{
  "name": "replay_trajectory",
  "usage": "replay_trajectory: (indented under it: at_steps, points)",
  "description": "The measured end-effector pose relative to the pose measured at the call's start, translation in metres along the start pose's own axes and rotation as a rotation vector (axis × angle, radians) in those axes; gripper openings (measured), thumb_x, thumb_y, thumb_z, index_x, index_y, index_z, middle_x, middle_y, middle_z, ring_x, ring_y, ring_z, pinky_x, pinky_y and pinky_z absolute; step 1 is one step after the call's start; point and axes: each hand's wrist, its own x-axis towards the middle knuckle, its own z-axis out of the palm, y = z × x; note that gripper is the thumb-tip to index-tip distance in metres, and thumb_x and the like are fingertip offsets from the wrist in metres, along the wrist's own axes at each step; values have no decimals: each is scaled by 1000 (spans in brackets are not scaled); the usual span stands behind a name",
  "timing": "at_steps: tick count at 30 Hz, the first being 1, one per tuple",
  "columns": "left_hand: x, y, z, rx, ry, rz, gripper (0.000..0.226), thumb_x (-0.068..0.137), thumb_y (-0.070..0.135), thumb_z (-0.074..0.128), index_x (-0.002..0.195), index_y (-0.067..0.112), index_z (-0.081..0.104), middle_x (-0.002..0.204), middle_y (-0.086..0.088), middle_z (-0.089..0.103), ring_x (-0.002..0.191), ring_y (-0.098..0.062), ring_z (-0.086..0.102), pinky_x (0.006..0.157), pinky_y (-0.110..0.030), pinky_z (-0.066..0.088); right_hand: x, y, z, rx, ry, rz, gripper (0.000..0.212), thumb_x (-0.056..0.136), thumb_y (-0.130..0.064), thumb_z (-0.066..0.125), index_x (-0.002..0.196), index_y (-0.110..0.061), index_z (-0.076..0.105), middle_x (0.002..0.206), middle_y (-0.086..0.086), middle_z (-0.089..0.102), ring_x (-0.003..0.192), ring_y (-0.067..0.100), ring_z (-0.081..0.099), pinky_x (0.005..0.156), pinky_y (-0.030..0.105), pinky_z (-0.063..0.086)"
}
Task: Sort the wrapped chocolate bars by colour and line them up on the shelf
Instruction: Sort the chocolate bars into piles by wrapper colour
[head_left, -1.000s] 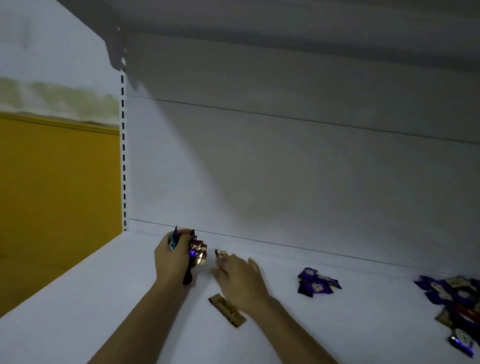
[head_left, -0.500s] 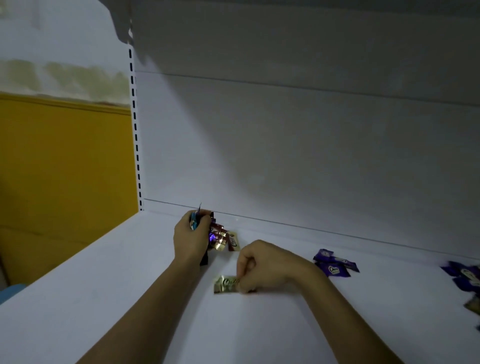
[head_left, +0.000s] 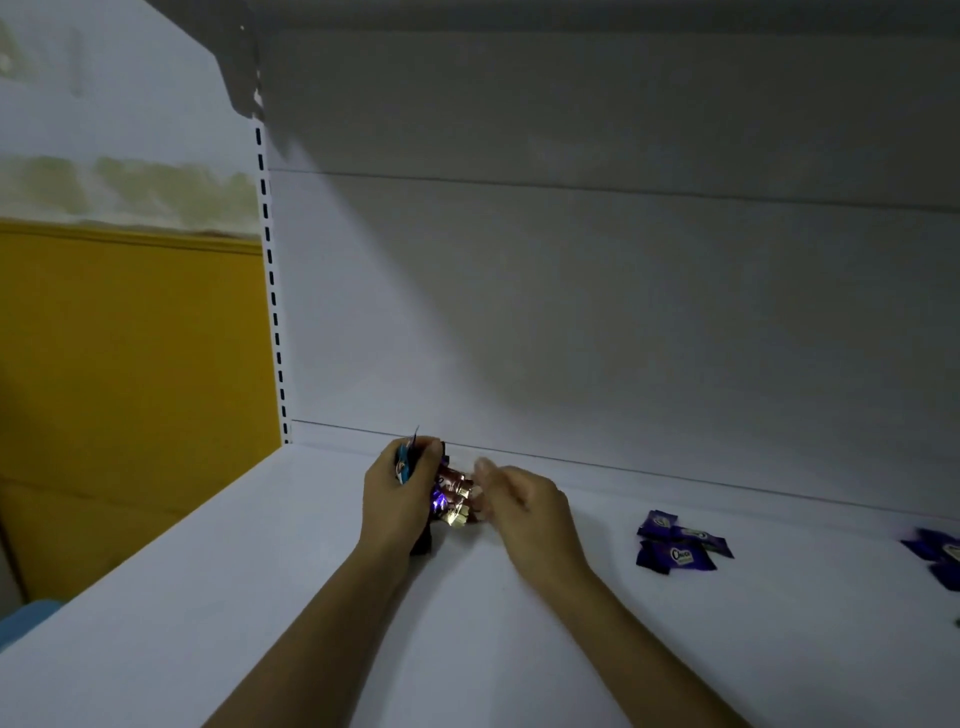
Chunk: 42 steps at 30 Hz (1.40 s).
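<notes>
My left hand (head_left: 395, 499) grips a bundle of wrapped chocolate bars (head_left: 451, 488) standing on the white shelf (head_left: 249, 597) near its back left corner. Blue, purple and brown-gold wrappers show in the bundle. My right hand (head_left: 524, 506) is blurred and sits right beside it, its fingertips pinching the end of a gold bar (head_left: 458, 518) against the bundle. A small group of purple bars (head_left: 675, 545) lies loose on the shelf to the right. More purple bars (head_left: 937, 551) lie at the right edge of the view.
The shelf's white back panel (head_left: 571, 338) rises just behind the bundle. A slotted upright (head_left: 270, 291) marks the left end, with a yellow wall (head_left: 130, 389) beyond it. A blue object (head_left: 26, 618) shows below the shelf's left edge.
My right hand picked the gold bar up off the shelf and carried it back left to the bundle. The left hand stayed in place with the bundle.
</notes>
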Motion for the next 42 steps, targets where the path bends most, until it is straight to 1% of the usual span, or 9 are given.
replay_trajectory:
  at_steps: [11,18,22,25,28,32,35,38,42]
  points:
    - [-5,7,4,-120,-153,-115,8,90,17,63,97,15,66,87,-5,74,78,-18,71,67,-29,57,0,-15,-6,428,35,301,15,89,-12,62,78,-10,70,58,1,65,41,6,53,39,16,35]
    - [-10,1,7,-173,-402,-235,46,65,18,81,107,10,63,96,-11,74,82,-23,72,63,-22,54,2,-9,-10,457,181,325,9,87,-10,65,79,-8,65,56,3,65,41,11,57,37,17,37]
    - [-4,-1,6,-143,-322,-211,35,77,3,74,109,8,62,101,-17,71,84,-29,71,65,-31,55,6,-2,-13,339,193,283,24,91,-27,61,73,-14,68,55,-2,63,41,5,55,40,15,35]
    - [9,7,-6,-184,-68,-180,35,82,8,71,115,7,59,98,-23,69,51,-15,59,42,-23,42,9,9,-20,265,250,270,27,94,-37,53,79,-19,67,64,-5,65,53,7,59,53,24,44]
    - [22,6,-27,-238,195,-231,33,85,16,70,116,11,57,91,-13,67,49,-9,54,39,-18,41,8,27,-23,61,298,244,23,96,-30,52,82,-17,64,72,1,65,69,18,62,66,32,49]
    - [16,-2,-24,-151,181,-217,26,86,12,68,109,10,57,82,-11,66,46,-10,53,37,-19,41,8,39,-13,-247,183,154,15,96,-27,50,84,-34,57,86,-9,63,73,5,55,57,19,41]
    - [13,-5,-19,38,127,-92,23,87,12,68,107,12,58,94,-15,67,63,-19,62,49,-24,49,17,37,-2,-541,-10,32,23,96,-34,50,116,-27,57,112,-8,58,101,11,54,80,24,45]
    - [9,-5,-20,148,39,-10,20,85,3,67,101,12,59,93,-9,69,80,-24,67,69,-32,57,25,20,20,-256,-101,74,26,95,-38,51,115,-23,58,109,-7,62,102,13,57,88,29,47]
    - [3,1,-22,150,-157,5,23,82,-6,67,99,9,60,84,-1,71,75,-11,69,64,-21,54,25,12,35,135,-32,125,12,91,-32,60,87,-21,64,81,-5,71,79,13,67,73,29,52]
